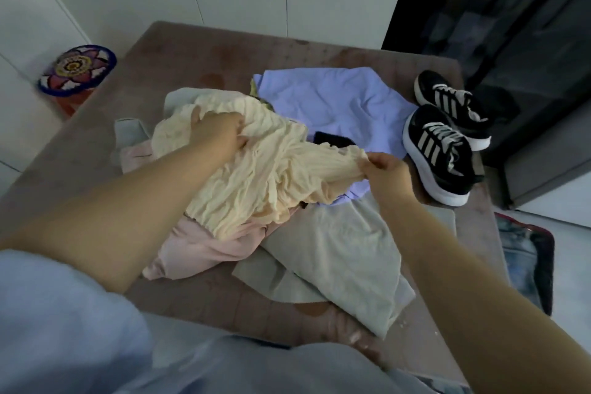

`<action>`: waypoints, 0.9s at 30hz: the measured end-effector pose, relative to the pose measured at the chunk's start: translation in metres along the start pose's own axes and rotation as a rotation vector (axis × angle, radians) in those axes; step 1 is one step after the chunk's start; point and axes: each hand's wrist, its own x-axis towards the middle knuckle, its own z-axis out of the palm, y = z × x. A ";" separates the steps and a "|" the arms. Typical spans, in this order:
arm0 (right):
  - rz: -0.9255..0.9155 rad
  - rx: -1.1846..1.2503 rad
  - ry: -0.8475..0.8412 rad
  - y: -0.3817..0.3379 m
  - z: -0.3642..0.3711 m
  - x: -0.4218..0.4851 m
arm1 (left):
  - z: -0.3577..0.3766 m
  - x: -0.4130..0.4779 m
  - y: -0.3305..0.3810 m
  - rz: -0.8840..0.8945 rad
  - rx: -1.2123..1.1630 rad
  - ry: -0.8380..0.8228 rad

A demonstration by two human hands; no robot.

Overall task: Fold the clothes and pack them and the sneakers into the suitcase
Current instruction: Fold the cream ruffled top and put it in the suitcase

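A crinkled cream garment [256, 176] lies on top of a heap of clothes on the brown table [192, 51]. My left hand [220, 134] grips a bunch of it near its far end. At its right edge my right hand [383, 169] pinches the fabric. Under it lie a pink garment [198, 249], a pale grey-green one [339, 259] and a lavender one [335, 102]. Two black sneakers with white stripes [441, 150] stand at the table's right side, touching the lavender cloth. A small black object [332, 139] lies on the lavender cloth.
A round patterned stool or basket [76, 69] stands on the floor to the left of the table. On the floor at the right lies a dark-edged item with blue fabric [524, 256], possibly the suitcase. White cabinets stand behind, a dark glass unit [499, 9] at the right.
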 end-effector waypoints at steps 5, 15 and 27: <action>0.009 0.065 0.161 0.025 -0.066 -0.012 | -0.001 -0.025 0.029 0.167 -0.221 0.304; -0.085 -0.126 0.504 0.055 -0.206 -0.019 | 0.004 -0.134 0.116 0.536 -0.488 0.270; -0.413 -0.735 0.006 0.069 -0.129 -0.022 | 0.097 -0.222 0.123 0.738 0.015 -0.180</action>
